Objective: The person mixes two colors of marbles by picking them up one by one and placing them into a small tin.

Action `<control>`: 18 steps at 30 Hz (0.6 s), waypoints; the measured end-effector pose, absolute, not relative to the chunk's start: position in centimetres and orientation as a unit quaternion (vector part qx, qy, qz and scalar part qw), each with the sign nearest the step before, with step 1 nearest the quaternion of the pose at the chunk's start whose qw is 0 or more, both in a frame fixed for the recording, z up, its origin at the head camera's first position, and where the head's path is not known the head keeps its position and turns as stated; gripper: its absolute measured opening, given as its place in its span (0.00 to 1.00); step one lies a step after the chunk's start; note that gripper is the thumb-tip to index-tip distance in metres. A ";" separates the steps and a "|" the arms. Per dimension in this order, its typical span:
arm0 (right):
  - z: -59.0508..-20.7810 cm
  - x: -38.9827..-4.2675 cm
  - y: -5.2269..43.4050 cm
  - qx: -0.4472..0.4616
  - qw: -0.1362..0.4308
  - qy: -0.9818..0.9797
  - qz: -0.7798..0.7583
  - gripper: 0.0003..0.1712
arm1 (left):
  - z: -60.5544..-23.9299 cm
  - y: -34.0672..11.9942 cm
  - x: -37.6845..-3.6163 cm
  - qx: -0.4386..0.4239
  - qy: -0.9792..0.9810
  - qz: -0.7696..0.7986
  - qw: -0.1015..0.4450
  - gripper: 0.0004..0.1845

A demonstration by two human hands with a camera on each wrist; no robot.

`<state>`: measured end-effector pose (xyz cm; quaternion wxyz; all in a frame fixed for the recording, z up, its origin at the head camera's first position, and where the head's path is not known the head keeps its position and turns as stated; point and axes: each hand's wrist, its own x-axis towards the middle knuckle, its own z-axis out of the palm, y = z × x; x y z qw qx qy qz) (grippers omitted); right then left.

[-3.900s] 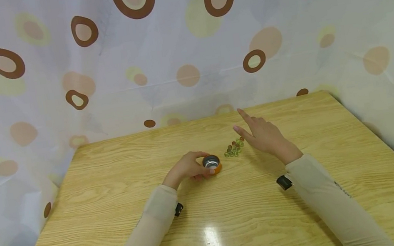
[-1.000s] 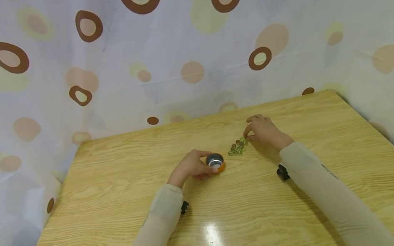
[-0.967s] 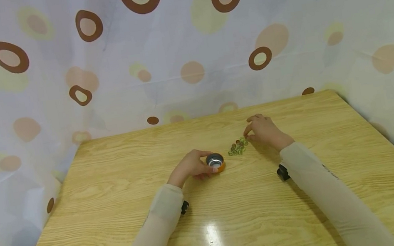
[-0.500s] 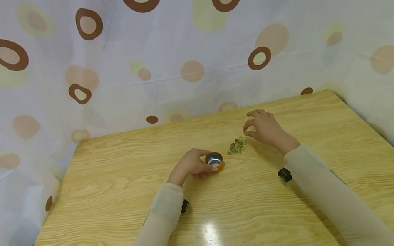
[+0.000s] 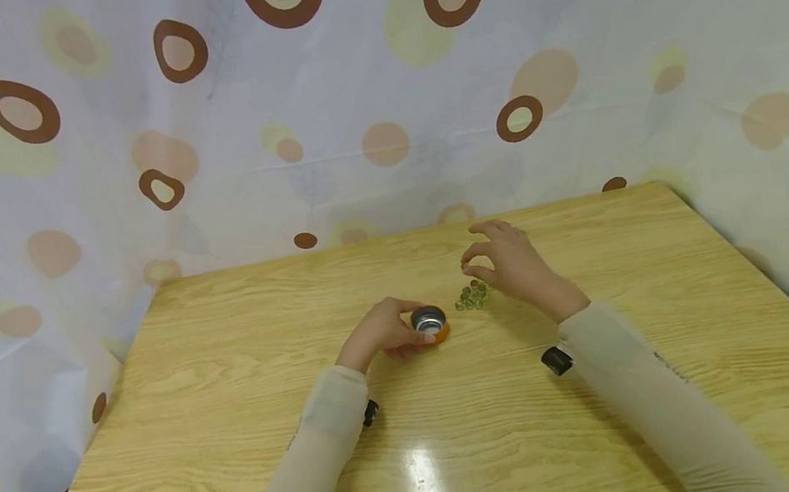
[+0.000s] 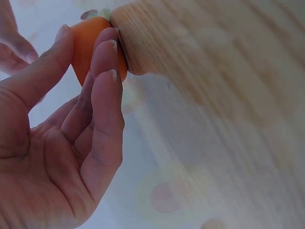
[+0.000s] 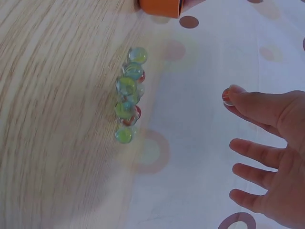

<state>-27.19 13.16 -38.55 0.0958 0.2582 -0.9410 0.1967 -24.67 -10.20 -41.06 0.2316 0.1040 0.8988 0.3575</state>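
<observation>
A small orange cup with a metal inside stands on the wooden table; my left hand grips it with thumb and fingers curled round its side, as the left wrist view shows on the orange cup. A cluster of several green and reddish glass marbles lies just right of the cup. My right hand hovers above the cluster and pinches one marble between thumb and forefinger, the other fingers spread. The marbles lie in a row in the right wrist view, with the orange cup beyond.
A spotted curtain hangs behind and round the table. Black wrist cameras sit at my left sleeve and right sleeve. Bare tabletop stretches to the front, left and right.
My right hand has picked a marble from the cluster, lifted off the table and moved left toward the cup. The left hand stays on the cup.
</observation>
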 end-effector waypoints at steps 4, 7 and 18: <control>-38.5 -26.9 12.7 0.264 0.087 -0.936 0.214 0.09 | -41.0 -10.2 -24.7 0.103 0.900 0.353 0.233 0.34; -38.6 -26.7 12.2 0.272 0.085 -0.932 0.224 0.08 | -41.0 -10.2 -24.6 0.104 0.900 0.353 0.232 0.34; -39.4 -26.1 10.2 0.319 0.086 -0.919 0.214 0.07 | -40.7 -10.1 -24.6 0.099 0.899 0.354 0.237 0.35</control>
